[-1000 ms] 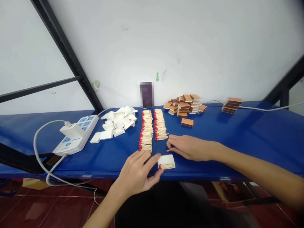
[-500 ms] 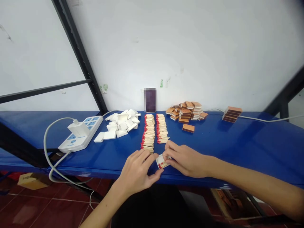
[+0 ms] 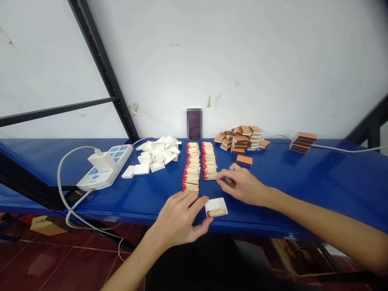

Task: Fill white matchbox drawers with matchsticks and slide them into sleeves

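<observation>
A white matchbox tray [image 3: 217,203] lies at the front of the blue shelf, with several red-tipped matches [image 3: 217,212] along its near side. My left hand [image 3: 181,218] grips the tray's left end between thumb and forefinger. Beyond it, my right hand [image 3: 241,184] has its fingers drawn into a pinch at the near end of the right row of matches [image 3: 209,159]. What lies between those fingertips, if anything, is too small to make out. The left row of matches [image 3: 191,165] runs just beyond my left hand.
White empty trays [image 3: 157,152] lie heaped on the left, beside a power strip [image 3: 106,169] with cables. Brown matchboxes [image 3: 241,139] are piled at the back right; one box [image 3: 244,160] lies apart. A neat stack [image 3: 303,142] stands farther right. A dark pixelated rectangle [image 3: 194,124] leans against the wall.
My right hand has left the tray and moved away from me to the right row of matches. The matches in the tray are now uncovered. My left hand still holds the tray.
</observation>
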Available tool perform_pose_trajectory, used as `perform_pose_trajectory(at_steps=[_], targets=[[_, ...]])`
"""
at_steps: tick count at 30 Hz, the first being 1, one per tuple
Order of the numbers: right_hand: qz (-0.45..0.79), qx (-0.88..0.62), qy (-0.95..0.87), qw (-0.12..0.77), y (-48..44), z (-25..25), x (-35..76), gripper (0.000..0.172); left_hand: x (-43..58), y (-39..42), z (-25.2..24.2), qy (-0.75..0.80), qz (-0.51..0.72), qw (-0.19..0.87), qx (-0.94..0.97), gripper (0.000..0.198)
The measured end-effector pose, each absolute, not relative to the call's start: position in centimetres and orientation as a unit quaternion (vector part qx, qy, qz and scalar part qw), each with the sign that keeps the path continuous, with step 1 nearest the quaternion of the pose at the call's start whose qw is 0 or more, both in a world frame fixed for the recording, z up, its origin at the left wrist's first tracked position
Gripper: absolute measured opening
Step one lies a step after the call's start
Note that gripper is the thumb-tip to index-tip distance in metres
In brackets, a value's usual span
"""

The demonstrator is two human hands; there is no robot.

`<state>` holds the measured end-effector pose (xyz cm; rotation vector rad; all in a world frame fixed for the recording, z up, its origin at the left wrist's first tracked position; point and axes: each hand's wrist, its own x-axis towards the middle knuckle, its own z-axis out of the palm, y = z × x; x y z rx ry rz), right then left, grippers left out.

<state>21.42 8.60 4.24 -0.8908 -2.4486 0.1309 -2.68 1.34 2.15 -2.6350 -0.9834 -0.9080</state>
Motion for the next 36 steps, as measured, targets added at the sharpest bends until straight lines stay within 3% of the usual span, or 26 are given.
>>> perform_pose_trajectory(at_steps=[6, 11, 36], targets=[[0.068, -0.338, -0.908, 0.237, 10.6, 3.2, 21.9, 0.02, -2.7, 1.5, 2.2, -0.322, -0.293, 0.091, -0.896, 0.029], [0.006, -0.32, -0.91, 0.263, 11.1, 3.6, 22.0, 0.024, -2.6, 1.6, 2.2, -0.306, -0.289, 0.09, -0.903, 0.03], [-0.001, -0.278, -0.93, 0.239, 11.4, 2.9, 21.6, 0.023, -2.6, 1.6, 2.2, -0.283, -0.302, 0.104, -0.905, 0.029]])
